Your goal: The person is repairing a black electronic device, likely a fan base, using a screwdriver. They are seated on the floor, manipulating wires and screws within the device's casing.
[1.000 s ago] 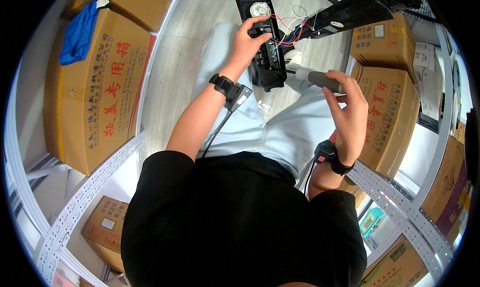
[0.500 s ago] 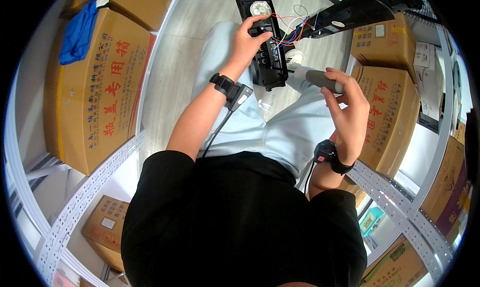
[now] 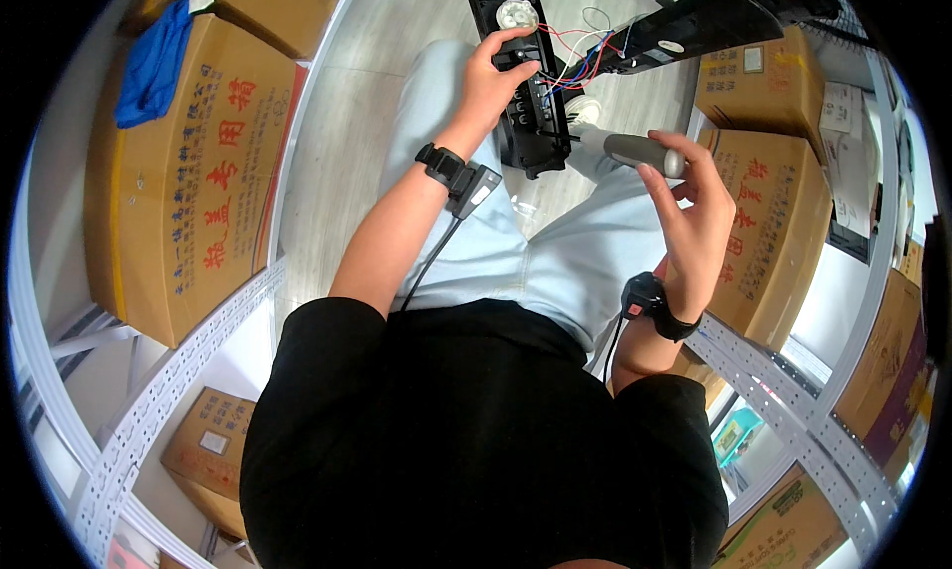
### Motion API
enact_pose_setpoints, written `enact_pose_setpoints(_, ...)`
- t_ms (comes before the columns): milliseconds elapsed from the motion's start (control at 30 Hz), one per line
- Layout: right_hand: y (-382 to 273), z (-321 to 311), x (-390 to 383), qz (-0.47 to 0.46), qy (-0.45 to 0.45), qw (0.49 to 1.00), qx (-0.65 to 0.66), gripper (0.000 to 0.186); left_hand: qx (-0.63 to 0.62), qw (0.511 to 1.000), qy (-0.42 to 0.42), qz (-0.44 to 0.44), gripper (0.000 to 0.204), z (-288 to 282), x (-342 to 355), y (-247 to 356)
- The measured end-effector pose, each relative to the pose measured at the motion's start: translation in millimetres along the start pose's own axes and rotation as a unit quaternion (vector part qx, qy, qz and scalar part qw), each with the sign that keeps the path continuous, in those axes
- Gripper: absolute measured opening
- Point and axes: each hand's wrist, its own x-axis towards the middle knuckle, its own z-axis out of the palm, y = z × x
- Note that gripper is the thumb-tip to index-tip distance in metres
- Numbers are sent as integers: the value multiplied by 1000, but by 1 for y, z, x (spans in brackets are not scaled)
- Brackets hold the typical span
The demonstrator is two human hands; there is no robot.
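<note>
Between my knees stands a long black plastic housing (image 3: 535, 153) with a round white part (image 3: 516, 15) near its far end. My left hand (image 3: 489, 81) grips the housing's left side, thumb and fingers bent over its edge. In my right hand (image 3: 696, 194) is a screwdriver, its grey handle (image 3: 635, 152) held near the butt end between thumb and fingers. The dark shaft points left, and its tip meets the near part of the housing. Red, blue and white wires (image 3: 585, 58) run from the housing to a second black panel (image 3: 684, 36) at the far right.
Cardboard boxes stand on metal shelves to both sides, a large box (image 3: 213, 172) at left and another box (image 3: 764, 232) at right. A blue cloth (image 3: 155, 65) hangs over the left box. A perforated shelf beam (image 3: 773, 400) runs close to my right elbow.
My right thumb and fingers have shifted on the screwdriver handle, baring its butt end. My left hand and the housing stay in place.
</note>
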Motion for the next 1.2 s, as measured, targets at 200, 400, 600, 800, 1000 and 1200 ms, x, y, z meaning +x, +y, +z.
enact_pose_setpoints(200, 7, 9, 5, 40, 85, 988, -125, 41, 9, 1000, 1, -27, 43, 2, -1, 4)
enact_pose_setpoints(400, -7, 0, -1, -2, 19, 999, 47, 33, 7, 1000, 3, -15, 43, 1, 0, 2)
enact_pose_setpoints(600, 2, -2, -2, -12, 6, 999, -36, 33, 5, 1000, -1, -16, 44, 0, 0, 1)
enact_pose_setpoints(800, 10, 7, 2, 21, 66, 992, -104, 40, 28, 1000, 2, -14, 44, 3, -1, 5)
enact_pose_setpoints(1000, -5, -8, -2, 30, -28, 999, 26, 43, -24, 999, 9, -22, 43, 3, -2, 8)
enact_pose_setpoints(1200, 1, -9, 0, -38, -26, 999, -9, 35, -2, 1000, 1, -24, 43, 3, -1, 7)
